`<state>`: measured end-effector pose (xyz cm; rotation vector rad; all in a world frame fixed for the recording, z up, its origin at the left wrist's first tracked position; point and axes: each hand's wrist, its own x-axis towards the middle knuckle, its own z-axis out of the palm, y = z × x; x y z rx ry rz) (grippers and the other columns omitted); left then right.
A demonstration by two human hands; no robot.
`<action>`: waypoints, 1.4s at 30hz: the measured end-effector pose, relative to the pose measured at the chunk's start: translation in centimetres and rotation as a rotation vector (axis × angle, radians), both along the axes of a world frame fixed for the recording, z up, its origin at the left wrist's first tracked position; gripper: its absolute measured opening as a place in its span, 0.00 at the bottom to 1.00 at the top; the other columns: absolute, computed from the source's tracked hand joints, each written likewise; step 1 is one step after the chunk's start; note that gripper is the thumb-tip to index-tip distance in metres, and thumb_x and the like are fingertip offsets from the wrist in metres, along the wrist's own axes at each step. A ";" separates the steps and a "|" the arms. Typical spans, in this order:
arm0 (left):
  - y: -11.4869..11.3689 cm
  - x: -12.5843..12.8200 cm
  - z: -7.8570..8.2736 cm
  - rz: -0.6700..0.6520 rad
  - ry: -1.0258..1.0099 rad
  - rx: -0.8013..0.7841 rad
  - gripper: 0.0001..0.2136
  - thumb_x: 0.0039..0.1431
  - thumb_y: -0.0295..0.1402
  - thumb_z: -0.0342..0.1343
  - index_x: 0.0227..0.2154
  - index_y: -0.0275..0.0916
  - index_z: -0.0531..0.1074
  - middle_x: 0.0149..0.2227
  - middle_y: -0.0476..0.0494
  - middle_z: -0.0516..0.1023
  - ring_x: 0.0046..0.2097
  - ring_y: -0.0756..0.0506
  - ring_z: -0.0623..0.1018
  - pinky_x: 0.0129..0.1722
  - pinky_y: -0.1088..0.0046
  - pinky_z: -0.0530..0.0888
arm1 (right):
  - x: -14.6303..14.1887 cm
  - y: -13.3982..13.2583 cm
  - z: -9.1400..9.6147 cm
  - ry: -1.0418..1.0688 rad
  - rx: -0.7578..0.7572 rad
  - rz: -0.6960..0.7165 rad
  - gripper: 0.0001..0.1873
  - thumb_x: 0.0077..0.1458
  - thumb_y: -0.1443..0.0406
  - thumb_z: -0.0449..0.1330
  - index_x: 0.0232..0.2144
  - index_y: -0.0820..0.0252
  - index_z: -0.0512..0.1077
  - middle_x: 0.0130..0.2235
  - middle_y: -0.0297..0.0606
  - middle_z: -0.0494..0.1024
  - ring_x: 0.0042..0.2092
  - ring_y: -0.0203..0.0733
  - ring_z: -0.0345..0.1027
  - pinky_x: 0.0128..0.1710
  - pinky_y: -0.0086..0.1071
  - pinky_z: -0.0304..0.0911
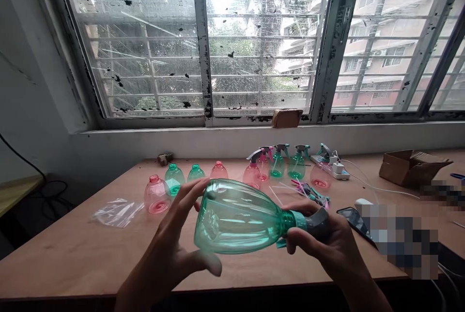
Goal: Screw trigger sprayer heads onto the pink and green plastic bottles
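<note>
A green see-through spray bottle [240, 217] lies sideways in the air over the table, its base to the left. My right hand [332, 241] is closed around the grey and teal spray head [312, 222] at the bottle's neck. At the other end, my left hand [169, 246] cups the base, fingers along the top edge and thumb at the underside. Behind them stand bottles without spray heads: a pink one [157, 195], a green one [175, 176] and others. Loose spray heads [308, 192] with tubes lie beyond my right hand.
Clear plastic bags [118, 212] lie at left on the wooden table [90, 258]. Several bottles with spray heads, including a green one [297, 164], stand at the back. A power strip [340, 172], cardboard box [412, 169] and phone [356, 222] are at right.
</note>
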<state>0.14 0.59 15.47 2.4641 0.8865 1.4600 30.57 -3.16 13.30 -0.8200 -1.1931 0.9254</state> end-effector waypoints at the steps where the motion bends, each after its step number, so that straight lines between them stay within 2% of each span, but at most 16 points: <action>1: -0.1 0.2 0.1 0.013 0.021 -0.001 0.48 0.57 0.74 0.56 0.78 0.66 0.58 0.77 0.39 0.65 0.74 0.22 0.69 0.67 0.43 0.77 | 0.0 0.1 0.0 0.001 -0.001 0.000 0.20 0.51 0.52 0.84 0.40 0.56 0.88 0.21 0.34 0.83 0.25 0.47 0.79 0.25 0.34 0.74; 3: -0.4 0.7 0.2 0.053 0.061 -0.007 0.54 0.55 0.72 0.62 0.81 0.63 0.52 0.80 0.37 0.60 0.79 0.19 0.61 0.72 0.37 0.71 | -0.1 0.2 0.0 0.012 -0.002 0.014 0.20 0.51 0.52 0.84 0.40 0.57 0.88 0.21 0.34 0.83 0.24 0.46 0.79 0.26 0.35 0.75; 5: -0.8 1.1 0.3 0.079 0.089 0.002 0.54 0.59 0.61 0.72 0.82 0.61 0.48 0.81 0.35 0.58 0.79 0.21 0.61 0.73 0.40 0.71 | -0.1 0.4 0.0 0.030 -0.002 0.046 0.21 0.52 0.51 0.84 0.39 0.58 0.87 0.21 0.34 0.83 0.24 0.44 0.78 0.27 0.34 0.75; 7: -1.0 1.2 0.4 0.081 0.099 -0.008 0.49 0.67 0.47 0.72 0.82 0.60 0.49 0.80 0.35 0.60 0.78 0.25 0.66 0.73 0.45 0.73 | -0.1 0.6 0.0 0.043 -0.004 0.075 0.22 0.52 0.50 0.83 0.39 0.59 0.87 0.22 0.34 0.83 0.23 0.43 0.77 0.26 0.34 0.74; 9: -1.0 1.0 0.4 0.071 0.105 -0.023 0.46 0.70 0.42 0.70 0.82 0.59 0.48 0.79 0.35 0.62 0.77 0.26 0.67 0.72 0.45 0.73 | -0.1 0.6 0.0 0.047 -0.005 0.087 0.22 0.52 0.51 0.83 0.39 0.60 0.87 0.21 0.34 0.83 0.23 0.43 0.77 0.26 0.34 0.74; 13: -0.6 0.8 0.2 0.054 0.067 -0.022 0.53 0.63 0.56 0.72 0.82 0.66 0.43 0.81 0.37 0.60 0.78 0.21 0.64 0.71 0.36 0.72 | -0.2 0.4 0.0 0.016 0.005 0.067 0.22 0.53 0.50 0.83 0.40 0.60 0.87 0.21 0.35 0.83 0.23 0.45 0.78 0.26 0.36 0.74; 16: -0.3 1.0 -0.1 0.050 -0.004 -0.021 0.50 0.59 0.68 0.64 0.80 0.70 0.49 0.80 0.37 0.59 0.78 0.20 0.63 0.70 0.32 0.72 | -0.3 0.3 0.0 0.010 0.013 0.062 0.22 0.53 0.50 0.83 0.39 0.59 0.87 0.21 0.34 0.83 0.24 0.46 0.78 0.26 0.36 0.76; 19: -0.5 1.0 0.0 0.031 0.031 -0.018 0.54 0.57 0.70 0.63 0.81 0.66 0.47 0.79 0.34 0.59 0.76 0.20 0.66 0.68 0.34 0.75 | -0.3 0.3 0.1 0.046 0.004 0.067 0.23 0.52 0.49 0.83 0.39 0.59 0.87 0.21 0.34 0.83 0.23 0.45 0.78 0.27 0.37 0.77; 22: -0.9 0.5 0.3 0.032 0.124 0.009 0.52 0.65 0.53 0.72 0.83 0.61 0.44 0.80 0.34 0.59 0.77 0.22 0.65 0.68 0.43 0.78 | -0.1 0.5 0.2 0.068 0.017 0.078 0.23 0.53 0.49 0.83 0.40 0.60 0.87 0.20 0.34 0.82 0.22 0.43 0.76 0.27 0.36 0.76; 24: -1.1 0.1 0.5 0.036 0.158 0.031 0.48 0.70 0.39 0.69 0.83 0.59 0.45 0.81 0.36 0.58 0.77 0.25 0.66 0.65 0.52 0.82 | 0.0 0.5 0.2 0.084 0.022 0.094 0.22 0.53 0.49 0.83 0.40 0.59 0.88 0.20 0.33 0.81 0.21 0.41 0.75 0.27 0.34 0.74; 26: -1.1 -0.3 0.6 0.018 0.162 0.047 0.45 0.70 0.34 0.66 0.83 0.57 0.49 0.79 0.37 0.61 0.74 0.28 0.71 0.59 0.61 0.85 | 0.1 0.4 0.3 0.104 0.022 0.103 0.22 0.51 0.50 0.84 0.39 0.59 0.88 0.21 0.33 0.81 0.21 0.40 0.75 0.27 0.32 0.73; 29: -0.8 -0.8 0.3 0.024 0.121 0.053 0.45 0.69 0.45 0.70 0.82 0.59 0.52 0.75 0.36 0.69 0.62 0.30 0.82 0.57 0.59 0.86 | 0.1 0.3 0.2 0.116 0.035 0.098 0.22 0.51 0.51 0.85 0.39 0.58 0.88 0.21 0.33 0.82 0.22 0.41 0.76 0.27 0.33 0.73; 33: -0.2 -1.1 -0.3 0.093 0.063 0.031 0.50 0.61 0.64 0.68 0.81 0.66 0.52 0.70 0.38 0.76 0.56 0.29 0.84 0.55 0.51 0.85 | -0.1 0.0 0.0 0.104 0.037 0.067 0.21 0.50 0.52 0.85 0.39 0.57 0.89 0.21 0.35 0.83 0.23 0.44 0.77 0.25 0.33 0.70; 37: -0.1 -0.6 0.0 0.084 0.037 -0.022 0.49 0.56 0.76 0.53 0.78 0.66 0.58 0.71 0.39 0.72 0.65 0.24 0.78 0.58 0.50 0.82 | -0.6 -0.1 -0.1 0.099 0.046 0.033 0.20 0.48 0.52 0.86 0.39 0.55 0.89 0.21 0.34 0.83 0.23 0.42 0.76 0.24 0.31 0.68; 40: -0.2 0.4 0.5 0.030 0.017 -0.009 0.42 0.65 0.72 0.48 0.78 0.65 0.60 0.79 0.42 0.59 0.76 0.23 0.65 0.70 0.45 0.71 | -0.9 -0.1 0.0 0.100 0.042 0.015 0.21 0.47 0.53 0.86 0.39 0.55 0.89 0.21 0.33 0.82 0.24 0.43 0.78 0.24 0.31 0.72; 42: -0.2 1.1 0.5 -0.013 -0.033 -0.037 0.40 0.68 0.71 0.50 0.78 0.64 0.58 0.80 0.42 0.57 0.77 0.24 0.63 0.72 0.45 0.70 | -1.0 0.0 0.0 0.106 0.036 0.008 0.21 0.48 0.52 0.86 0.39 0.54 0.89 0.22 0.33 0.83 0.24 0.42 0.78 0.25 0.30 0.73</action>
